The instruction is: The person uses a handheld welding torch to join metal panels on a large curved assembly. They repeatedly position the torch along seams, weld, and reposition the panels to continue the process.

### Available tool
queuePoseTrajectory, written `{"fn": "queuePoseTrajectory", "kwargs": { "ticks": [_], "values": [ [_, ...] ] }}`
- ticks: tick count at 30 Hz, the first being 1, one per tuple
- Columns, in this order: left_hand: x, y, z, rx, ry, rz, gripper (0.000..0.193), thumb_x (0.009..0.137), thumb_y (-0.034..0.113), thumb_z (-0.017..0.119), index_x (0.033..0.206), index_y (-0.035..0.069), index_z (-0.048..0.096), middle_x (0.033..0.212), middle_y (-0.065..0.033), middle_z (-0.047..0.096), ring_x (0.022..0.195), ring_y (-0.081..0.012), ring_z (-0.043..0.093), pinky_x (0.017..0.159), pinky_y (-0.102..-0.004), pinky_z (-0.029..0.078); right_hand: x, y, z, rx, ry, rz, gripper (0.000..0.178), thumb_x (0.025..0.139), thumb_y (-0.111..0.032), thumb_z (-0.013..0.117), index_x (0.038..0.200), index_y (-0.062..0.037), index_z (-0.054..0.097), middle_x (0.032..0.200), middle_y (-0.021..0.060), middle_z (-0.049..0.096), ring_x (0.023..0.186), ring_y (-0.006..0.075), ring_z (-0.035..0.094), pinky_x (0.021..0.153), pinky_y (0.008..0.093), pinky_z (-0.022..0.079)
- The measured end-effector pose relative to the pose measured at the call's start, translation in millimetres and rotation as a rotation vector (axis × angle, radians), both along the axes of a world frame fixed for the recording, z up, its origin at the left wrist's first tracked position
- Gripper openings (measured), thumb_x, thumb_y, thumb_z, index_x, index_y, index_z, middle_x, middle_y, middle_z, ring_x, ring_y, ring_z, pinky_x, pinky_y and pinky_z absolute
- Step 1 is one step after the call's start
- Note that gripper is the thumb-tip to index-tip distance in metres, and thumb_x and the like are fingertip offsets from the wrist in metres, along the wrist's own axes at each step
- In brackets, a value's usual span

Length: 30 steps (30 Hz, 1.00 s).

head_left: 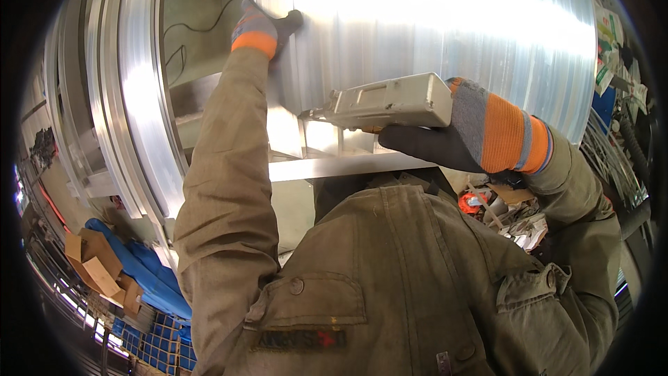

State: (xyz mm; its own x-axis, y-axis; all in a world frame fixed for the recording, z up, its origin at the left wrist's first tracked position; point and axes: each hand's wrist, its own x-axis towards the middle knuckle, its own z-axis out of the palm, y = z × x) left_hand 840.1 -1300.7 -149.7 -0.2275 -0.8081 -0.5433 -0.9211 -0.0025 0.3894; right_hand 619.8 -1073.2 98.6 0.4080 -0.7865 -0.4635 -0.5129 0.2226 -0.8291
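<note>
One open cardboard box [102, 277], contents unclear, right hand [480, 129] gripping one pale tool [393, 101], left hand [261, 28] at metal profiles [431, 45], its grip unclear.

- Open way: the gap between the left metal profiles [142, 83] and the wide profile stack [445, 42], a black cable [198, 30] lying in it.
- Over the stack's near part, the grey tool [390, 102] and right hand [483, 125] block passage.
</note>
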Motion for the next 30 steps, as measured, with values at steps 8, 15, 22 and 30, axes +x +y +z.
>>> {"fn": "queuePoseTrajectory", "kwargs": {
  "ticks": [8, 15, 22, 30],
  "values": [
    [-11, 9, 34, 0.092, -0.085, 0.061, 0.113, 0.072, 0.065, 0.082, 0.154, 0.000, 0.037, 0.137, -0.0223, 0.071, 0.129, -0.0392, 0.067, 0.108, -0.0461, 0.054, 20, -33, 9, -0.059, 0.068, 0.191, 0.035, 0.104, -0.027, 0.073, 0.132, -0.0058, 0.074, 0.107, 0.0159, 0.081, 0.093, 0.0227, 0.080, 0.083, 0.0352, 0.065],
    [-11, 8, 31, 0.080, -0.097, 0.035, 0.110, 0.073, 0.064, 0.083, 0.153, 0.003, 0.038, 0.139, -0.0226, 0.069, 0.130, -0.0411, 0.066, 0.109, -0.0490, 0.054, 41, -46, -11, -0.044, 0.074, 0.273, 0.034, 0.104, -0.027, 0.075, 0.130, -0.0053, 0.074, 0.106, 0.0145, 0.081, 0.092, 0.0231, 0.078, 0.085, 0.0353, 0.063],
    [-9, 13, 26, 0.026, -0.040, 0.089, 0.092, 0.080, 0.055, 0.084, 0.146, 0.006, 0.043, 0.137, -0.0212, 0.071, 0.127, -0.0445, 0.068, 0.107, -0.0527, 0.055, 42, -37, -39, 0.033, 0.030, 0.231, 0.034, 0.103, -0.027, 0.077, 0.128, -0.0049, 0.073, 0.105, 0.0130, 0.080, 0.091, 0.0235, 0.077, 0.087, 0.0354, 0.062],
    [-12, 0, 14, 0.097, -0.188, -0.006, 0.112, 0.079, 0.062, 0.076, 0.159, -0.001, 0.029, 0.144, -0.0270, 0.066, 0.132, -0.0433, 0.066, 0.108, -0.0497, 0.055, 44, -70, -43, 0.387, -0.078, 0.239, 0.039, 0.106, -0.047, 0.062, 0.108, -0.0104, 0.073, 0.082, 0.0127, 0.071, 0.075, 0.0309, 0.064, 0.075, 0.0420, 0.054]
  ]
}}
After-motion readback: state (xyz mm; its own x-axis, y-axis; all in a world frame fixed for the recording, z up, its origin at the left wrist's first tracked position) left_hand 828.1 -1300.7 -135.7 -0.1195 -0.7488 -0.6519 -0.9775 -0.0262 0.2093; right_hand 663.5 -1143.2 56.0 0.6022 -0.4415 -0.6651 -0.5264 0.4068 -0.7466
